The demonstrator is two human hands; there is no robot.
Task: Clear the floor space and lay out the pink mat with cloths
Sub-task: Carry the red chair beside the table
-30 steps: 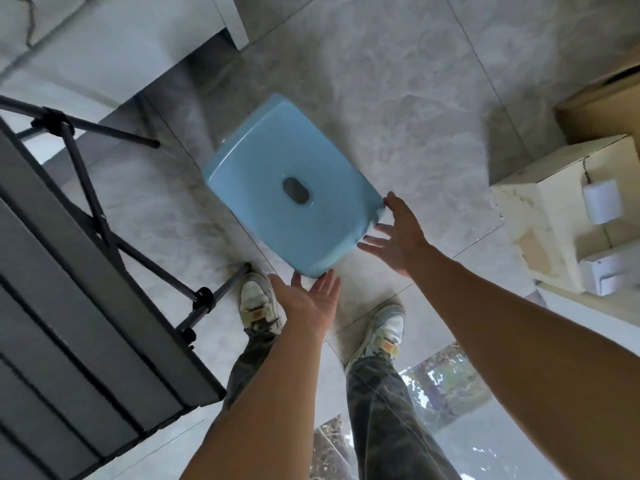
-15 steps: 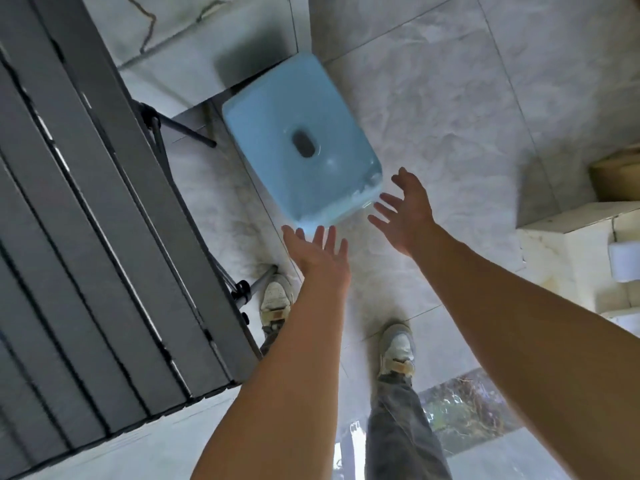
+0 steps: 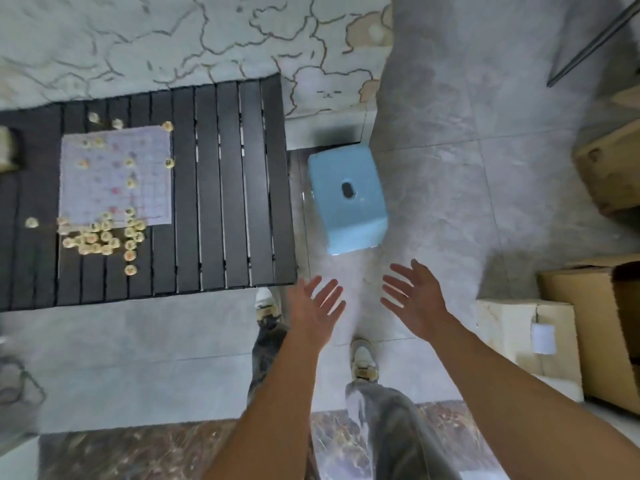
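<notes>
A light blue plastic stool (image 3: pixel 346 199) with an oval hole in its seat stands on the grey tiled floor, just right of the black slatted table (image 3: pixel 221 188). My left hand (image 3: pixel 313 308) and my right hand (image 3: pixel 414 299) are both held out with spread fingers, palms facing each other, a short way in front of the stool and touching nothing. No pink mat or cloths are in view.
On the table lies a paper game board (image 3: pixel 116 176) with several round yellow pieces. Cardboard boxes (image 3: pixel 595 327) stand along the right side, another box (image 3: pixel 613 168) farther back. A pale rug (image 3: pixel 173 39) lies behind the table. My feet are on the floor tiles.
My hands have drawn back from the blue stool, which now stands free beside the table. The view has risen and swung, showing the whole tabletop.
</notes>
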